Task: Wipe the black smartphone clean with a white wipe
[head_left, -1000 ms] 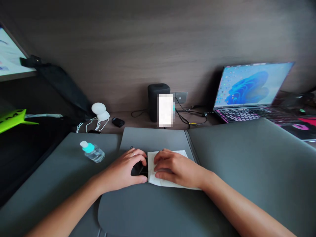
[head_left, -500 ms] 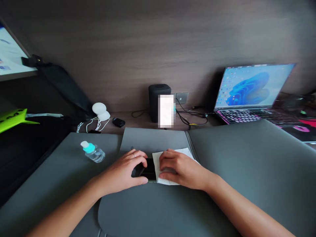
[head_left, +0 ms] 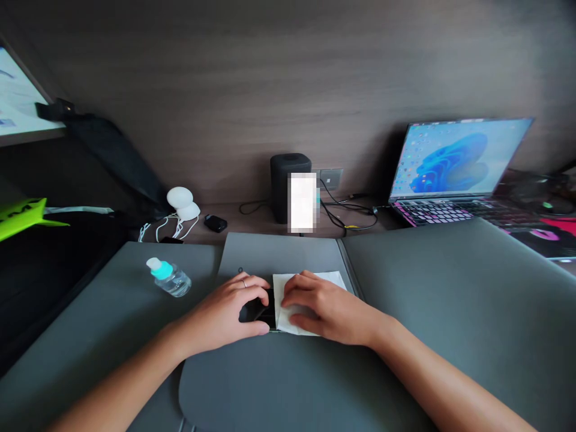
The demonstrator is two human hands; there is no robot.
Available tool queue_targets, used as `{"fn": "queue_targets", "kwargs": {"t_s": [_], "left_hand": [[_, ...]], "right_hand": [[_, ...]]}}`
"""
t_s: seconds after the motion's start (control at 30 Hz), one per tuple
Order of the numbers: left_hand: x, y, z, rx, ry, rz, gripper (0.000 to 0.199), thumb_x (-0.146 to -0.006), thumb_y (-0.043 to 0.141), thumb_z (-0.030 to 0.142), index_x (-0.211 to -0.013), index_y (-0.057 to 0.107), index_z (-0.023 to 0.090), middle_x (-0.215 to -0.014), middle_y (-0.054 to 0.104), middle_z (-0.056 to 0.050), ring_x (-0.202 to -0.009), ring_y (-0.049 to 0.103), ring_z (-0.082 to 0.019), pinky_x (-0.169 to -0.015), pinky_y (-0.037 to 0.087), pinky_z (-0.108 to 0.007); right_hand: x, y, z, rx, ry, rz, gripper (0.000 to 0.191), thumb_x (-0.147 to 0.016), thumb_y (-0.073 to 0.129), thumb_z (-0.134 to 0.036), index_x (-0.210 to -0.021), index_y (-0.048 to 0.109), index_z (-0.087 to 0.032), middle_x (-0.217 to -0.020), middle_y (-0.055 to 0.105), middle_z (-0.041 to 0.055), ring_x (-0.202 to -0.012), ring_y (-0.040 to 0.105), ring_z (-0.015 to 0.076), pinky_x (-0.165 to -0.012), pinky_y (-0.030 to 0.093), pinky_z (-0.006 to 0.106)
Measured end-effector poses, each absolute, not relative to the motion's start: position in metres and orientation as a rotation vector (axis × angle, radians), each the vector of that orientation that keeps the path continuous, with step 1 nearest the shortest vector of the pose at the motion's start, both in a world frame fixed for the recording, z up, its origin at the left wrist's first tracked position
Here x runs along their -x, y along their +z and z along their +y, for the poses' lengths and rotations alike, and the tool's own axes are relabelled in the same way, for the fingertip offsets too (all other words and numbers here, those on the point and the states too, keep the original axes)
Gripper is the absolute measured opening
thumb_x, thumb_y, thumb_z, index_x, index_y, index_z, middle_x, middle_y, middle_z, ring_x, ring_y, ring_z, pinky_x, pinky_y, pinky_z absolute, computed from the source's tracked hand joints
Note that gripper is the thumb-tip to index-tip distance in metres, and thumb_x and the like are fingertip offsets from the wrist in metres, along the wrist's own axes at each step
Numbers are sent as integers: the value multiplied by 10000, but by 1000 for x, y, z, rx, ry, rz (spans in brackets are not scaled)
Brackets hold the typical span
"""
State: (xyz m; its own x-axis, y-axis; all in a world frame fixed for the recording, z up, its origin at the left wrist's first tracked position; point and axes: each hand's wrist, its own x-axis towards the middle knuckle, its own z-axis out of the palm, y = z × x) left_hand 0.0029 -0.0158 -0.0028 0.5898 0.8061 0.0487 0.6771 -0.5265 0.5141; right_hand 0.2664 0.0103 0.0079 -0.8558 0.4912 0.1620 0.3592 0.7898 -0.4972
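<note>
2 hands mid-frame — my left hand (head_left: pixel 225 315) grips the black phone (head_left: pixel 260 310), right hand (head_left: pixel 321 309) presses flat on the white wipe (head_left: pixel 310 282).

Phone (head_left: pixel 260 312) on mat (head_left: pixel 288 384), cloth (head_left: pixel 310 285) over its right, bottle (head_left: pixel 168 276) left, laptop (head_left: pixel 454 174) behind right

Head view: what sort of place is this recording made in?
Probably a home or office desk against a wood-panelled wall: an open laptop, a black speaker with cables, and a grey mat where the hands press a white cloth on a dark phone.
</note>
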Motion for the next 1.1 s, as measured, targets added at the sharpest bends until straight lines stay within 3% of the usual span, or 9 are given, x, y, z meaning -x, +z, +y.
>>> {"fn": "queue_targets", "kwargs": {"t_s": [0.2,0.4,0.6,0.73,1.1], "left_hand": [[-4,1,-16,-2367,364,1197,192,-817,720,283,-975,609,276,-1324,597,-9,-1257,499,-286,-1048,422,-451],[-5,0,-16,-2365,363,1198,197,-815,722,287,-979,614,277,-1324,598,-7,-1238,519,-282,-1072,395,-467],[-6,2,-16,-2377,375,1177,189,-817,714,259,-966,599,269,-1314,598,-12,-1225,519,-274,-1027,438,-439],[-5,1,-16,-2368,347,1196,195,-820,718,276,-972,596,273,-1331,589,-13,-1245,511,-283,-1063,401,-472],[-5,1,-16,-2365,340,1205,206,-831,712,285,-991,583,278,-1339,581,-11,-1241,516,-278,-1063,388,-479]], "right_hand": [[-268,6,13,742,676,-2673,125,-907,555,-112,-950,661,-161,-976,597,75,-939,561,191,-878,465,326],[-265,4,11,672,687,-2681,192,-907,591,-156,-1090,651,-162,-1079,575,93,-1027,552,196,-952,449,335],[-271,6,13,759,719,-2675,146,-923,562,-145,-1029,658,-175,-1034,570,79,-975,565,190,-903,468,331],[-270,7,13,708,724,-2689,176,-934,578,-193,-1092,652,-167,-1075,560,97,-1021,548,204,-942,452,349],[-269,11,12,687,677,-2717,114,-971,530,-186,-969,639,-155,-963,583,79,-927,557,192,-831,455,316]]}}
